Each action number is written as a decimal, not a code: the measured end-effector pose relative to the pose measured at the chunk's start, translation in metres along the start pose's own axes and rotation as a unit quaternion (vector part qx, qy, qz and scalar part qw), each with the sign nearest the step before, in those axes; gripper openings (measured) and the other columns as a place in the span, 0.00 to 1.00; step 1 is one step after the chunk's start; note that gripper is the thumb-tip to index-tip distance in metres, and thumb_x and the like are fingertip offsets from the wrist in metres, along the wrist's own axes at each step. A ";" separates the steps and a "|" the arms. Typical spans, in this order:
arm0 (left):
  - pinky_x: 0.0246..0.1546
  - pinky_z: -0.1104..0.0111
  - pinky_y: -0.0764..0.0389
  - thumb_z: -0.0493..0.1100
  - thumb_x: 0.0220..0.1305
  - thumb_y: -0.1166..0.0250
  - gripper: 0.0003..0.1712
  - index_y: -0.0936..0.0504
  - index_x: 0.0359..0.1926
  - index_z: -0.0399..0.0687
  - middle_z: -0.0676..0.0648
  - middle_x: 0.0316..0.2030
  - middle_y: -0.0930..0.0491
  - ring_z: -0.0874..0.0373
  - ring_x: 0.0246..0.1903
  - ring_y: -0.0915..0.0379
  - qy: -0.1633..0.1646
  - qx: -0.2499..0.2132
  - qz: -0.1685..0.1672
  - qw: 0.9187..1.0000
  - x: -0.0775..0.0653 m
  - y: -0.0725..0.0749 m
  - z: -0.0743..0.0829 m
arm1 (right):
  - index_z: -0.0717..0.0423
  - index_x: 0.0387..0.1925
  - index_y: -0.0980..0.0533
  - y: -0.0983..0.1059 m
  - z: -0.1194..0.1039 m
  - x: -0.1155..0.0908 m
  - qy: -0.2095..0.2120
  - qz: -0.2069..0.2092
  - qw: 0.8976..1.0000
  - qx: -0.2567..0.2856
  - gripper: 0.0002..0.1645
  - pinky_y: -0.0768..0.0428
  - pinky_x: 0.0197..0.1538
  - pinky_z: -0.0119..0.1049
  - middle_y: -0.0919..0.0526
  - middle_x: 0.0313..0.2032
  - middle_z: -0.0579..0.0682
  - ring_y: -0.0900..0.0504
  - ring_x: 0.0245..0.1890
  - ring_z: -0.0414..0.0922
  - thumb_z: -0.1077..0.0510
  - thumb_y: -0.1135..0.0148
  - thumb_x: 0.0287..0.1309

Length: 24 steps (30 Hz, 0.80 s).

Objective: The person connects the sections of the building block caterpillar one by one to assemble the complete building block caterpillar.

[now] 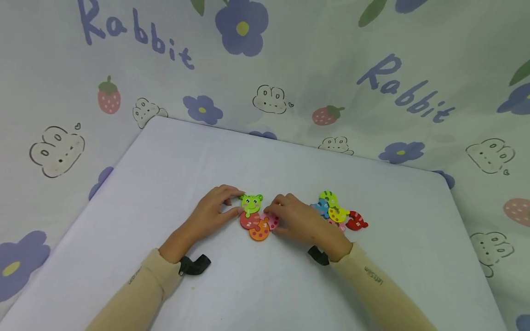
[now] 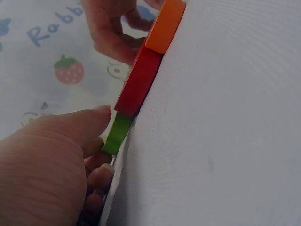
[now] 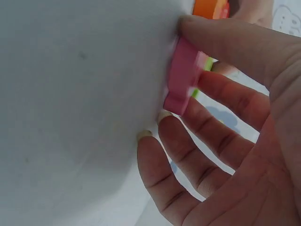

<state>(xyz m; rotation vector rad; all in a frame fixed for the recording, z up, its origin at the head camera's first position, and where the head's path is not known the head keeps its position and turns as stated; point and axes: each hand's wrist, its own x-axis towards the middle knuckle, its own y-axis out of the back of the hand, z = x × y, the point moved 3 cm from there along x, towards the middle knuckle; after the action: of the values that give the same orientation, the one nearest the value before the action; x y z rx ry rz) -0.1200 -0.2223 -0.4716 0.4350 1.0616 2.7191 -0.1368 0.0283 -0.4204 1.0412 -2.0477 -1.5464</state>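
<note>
Caterpillar puzzle pieces lie joined near the table's middle. On top is a green head piece (image 1: 250, 203) with a smiling face; below it come a red piece (image 1: 250, 221) marked 2 and an orange piece (image 1: 259, 232) marked 3. My left hand (image 1: 209, 212) pinches the green head between thumb and fingers, at its left side. At the right end of the row, my right hand (image 1: 299, 219) holds a pink piece (image 3: 182, 70) with thumb and fingertips, against the orange one. Its fingers partly hide the pink piece in the head view.
To the right of my right hand lies a loose cluster: a light green piece (image 1: 328, 198), a blue piece (image 1: 320, 208), a yellow piece (image 1: 338, 214), a red piece (image 1: 356, 221) and a partly hidden pink one. A white cloth covers the table (image 1: 198, 161); a printed curtain (image 1: 298, 55) hangs behind.
</note>
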 end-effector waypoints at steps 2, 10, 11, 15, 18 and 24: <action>0.47 0.61 0.23 0.47 0.66 0.24 0.26 0.18 0.63 0.50 0.54 0.57 0.20 0.60 0.44 0.28 -0.001 0.002 0.000 1.000 0.000 0.000 0.000 | 0.45 0.62 0.19 -0.002 0.000 0.000 0.000 0.006 1.000 -0.001 0.28 0.19 0.51 0.35 0.22 0.54 0.44 0.28 0.52 0.41 0.47 0.23 0.62; 0.47 0.61 0.23 0.47 0.64 0.23 0.28 0.18 0.63 0.50 0.54 0.57 0.20 0.61 0.44 0.27 -0.007 0.004 0.003 1.000 0.001 0.000 0.000 | 0.44 0.64 0.21 -0.007 0.006 0.001 -0.019 0.003 1.000 0.012 0.31 0.20 0.54 0.34 0.24 0.57 0.44 0.29 0.54 0.41 0.46 0.23 0.61; 0.47 0.61 0.22 0.47 0.64 0.22 0.28 0.18 0.63 0.51 0.54 0.57 0.20 0.61 0.44 0.28 -0.006 0.004 0.003 1.000 0.001 0.000 0.001 | 0.45 0.64 0.21 -0.007 0.006 0.001 -0.022 0.002 1.000 0.012 0.32 0.20 0.54 0.35 0.25 0.57 0.44 0.29 0.55 0.41 0.46 0.23 0.60; 0.47 0.61 0.22 0.48 0.64 0.22 0.28 0.18 0.63 0.51 0.54 0.57 0.20 0.60 0.44 0.28 0.000 0.004 0.002 1.000 0.001 -0.001 0.001 | 0.46 0.66 0.22 -0.008 0.009 0.000 -0.033 -0.002 0.999 0.010 0.35 0.21 0.57 0.36 0.25 0.57 0.44 0.29 0.57 0.42 0.45 0.22 0.60; 0.47 0.61 0.22 0.48 0.63 0.22 0.28 0.18 0.63 0.51 0.54 0.57 0.20 0.60 0.44 0.28 0.004 0.006 0.001 1.000 0.001 -0.002 0.001 | 0.46 0.68 0.23 -0.008 0.010 -0.002 -0.045 -0.009 0.999 0.008 0.37 0.21 0.59 0.37 0.26 0.59 0.45 0.29 0.59 0.43 0.44 0.22 0.59; 0.48 0.61 0.22 0.47 0.63 0.22 0.28 0.18 0.63 0.50 0.53 0.56 0.20 0.60 0.44 0.28 0.004 0.008 0.001 1.000 0.000 -0.002 0.001 | 0.45 0.70 0.26 -0.006 0.010 -0.010 -0.059 -0.017 0.998 -0.001 0.42 0.21 0.61 0.41 0.25 0.62 0.47 0.28 0.62 0.45 0.45 0.20 0.56</action>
<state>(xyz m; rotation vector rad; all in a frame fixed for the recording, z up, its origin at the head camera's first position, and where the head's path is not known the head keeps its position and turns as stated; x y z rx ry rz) -0.1192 -0.2204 -0.4727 0.4292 1.0860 2.7189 -0.1352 0.0417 -0.4277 1.0126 -2.1150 -1.6635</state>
